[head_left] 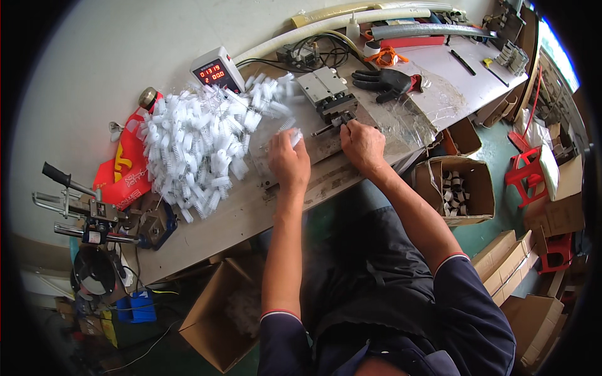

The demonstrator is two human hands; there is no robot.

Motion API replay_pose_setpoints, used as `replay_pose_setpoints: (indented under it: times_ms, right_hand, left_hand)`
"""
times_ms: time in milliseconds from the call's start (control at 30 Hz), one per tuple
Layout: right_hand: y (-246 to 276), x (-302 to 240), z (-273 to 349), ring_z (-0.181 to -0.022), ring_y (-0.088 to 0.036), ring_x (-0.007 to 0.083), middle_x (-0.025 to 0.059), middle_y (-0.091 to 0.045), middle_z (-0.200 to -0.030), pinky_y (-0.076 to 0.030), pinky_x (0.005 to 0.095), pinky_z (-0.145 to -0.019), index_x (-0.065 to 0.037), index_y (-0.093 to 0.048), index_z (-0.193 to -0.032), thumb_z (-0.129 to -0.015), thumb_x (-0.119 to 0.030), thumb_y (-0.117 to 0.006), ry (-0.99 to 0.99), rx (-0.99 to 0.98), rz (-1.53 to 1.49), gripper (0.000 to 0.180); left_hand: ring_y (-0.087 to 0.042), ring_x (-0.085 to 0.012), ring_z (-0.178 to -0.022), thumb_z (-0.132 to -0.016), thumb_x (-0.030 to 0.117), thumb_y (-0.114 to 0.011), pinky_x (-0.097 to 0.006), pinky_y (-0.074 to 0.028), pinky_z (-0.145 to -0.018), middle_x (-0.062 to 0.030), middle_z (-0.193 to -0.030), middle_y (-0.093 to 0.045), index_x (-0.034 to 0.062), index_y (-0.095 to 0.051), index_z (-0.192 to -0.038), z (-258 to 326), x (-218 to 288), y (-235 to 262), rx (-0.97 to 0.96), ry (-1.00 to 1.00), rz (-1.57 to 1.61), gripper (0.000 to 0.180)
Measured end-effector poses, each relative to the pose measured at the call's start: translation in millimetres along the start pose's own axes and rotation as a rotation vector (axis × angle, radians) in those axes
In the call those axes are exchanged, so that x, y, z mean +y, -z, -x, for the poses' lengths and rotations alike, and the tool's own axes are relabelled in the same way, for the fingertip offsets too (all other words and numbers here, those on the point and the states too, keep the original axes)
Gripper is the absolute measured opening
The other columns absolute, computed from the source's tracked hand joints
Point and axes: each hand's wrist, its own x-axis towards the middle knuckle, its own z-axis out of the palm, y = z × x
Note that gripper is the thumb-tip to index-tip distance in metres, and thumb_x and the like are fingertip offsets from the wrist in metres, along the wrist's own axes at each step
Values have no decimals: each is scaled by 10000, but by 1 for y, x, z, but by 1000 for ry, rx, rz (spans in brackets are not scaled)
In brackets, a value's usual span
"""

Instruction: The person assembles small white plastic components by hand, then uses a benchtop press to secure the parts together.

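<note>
The person's left hand (289,164) is closed around a small white plastic part (295,136), its tip poking out above the knuckles, at the near edge of a big heap of white plastic parts (200,147) that spreads toward ten o'clock from that hand. The right hand (362,144), at about three o'clock from the left, has its fingers curled narrowly at the jaw of a small metal press fixture (328,94); whether they pinch a piece there cannot be told. A digital counter box (217,70) stands at eleven o'clock from the fixture, a black glove (384,82) at three o'clock. Judging by the heap, most parts seem unprocessed. Off the workbench (251,210) at four o'clock, an open cardboard box (461,188) holds only a thin layer of pieces, so the run looks early.
</note>
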Motion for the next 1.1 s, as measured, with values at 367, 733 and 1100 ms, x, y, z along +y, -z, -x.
replay_pose_setpoints:
  times_ms: [367, 733, 1100]
  right_hand:
    - [-1, -3, 3, -718, -691, 422, 201, -687, -728, -548, 523, -676, -60, -665, -751, -926, -303, -637, 16, 49, -38, 301]
    - [-2, -2, 2, -717, -704, 414, 202, -699, -731, -557, 518, -683, -59, -694, -779, -927, -314, -633, 4, 38, -63, 301]
    - [7, 9, 7, -717, -710, 357, 172, -707, -763, -541, 444, -664, -71, -688, -1034, -909, -180, -683, -18, 140, -560, 165]
  left_hand:
    - [-660, -389, -1015, -936, 92, -682, -495, -520, -851, -153, -1069, -687, 62, -607, -1136, -3, 25, -19, -208, -128, -8, 216]
    - [-641, -371, -986, -876, 2, -638, -477, -542, -817, -127, -1025, -655, 80, -580, -1141, -1, 23, -25, -210, -322, -122, 283]
    - [-683, -390, -964, -956, 72, -594, -501, -513, -839, -142, -990, -717, 62, -576, -1165, 6, 17, -8, -283, 116, 164, 209]
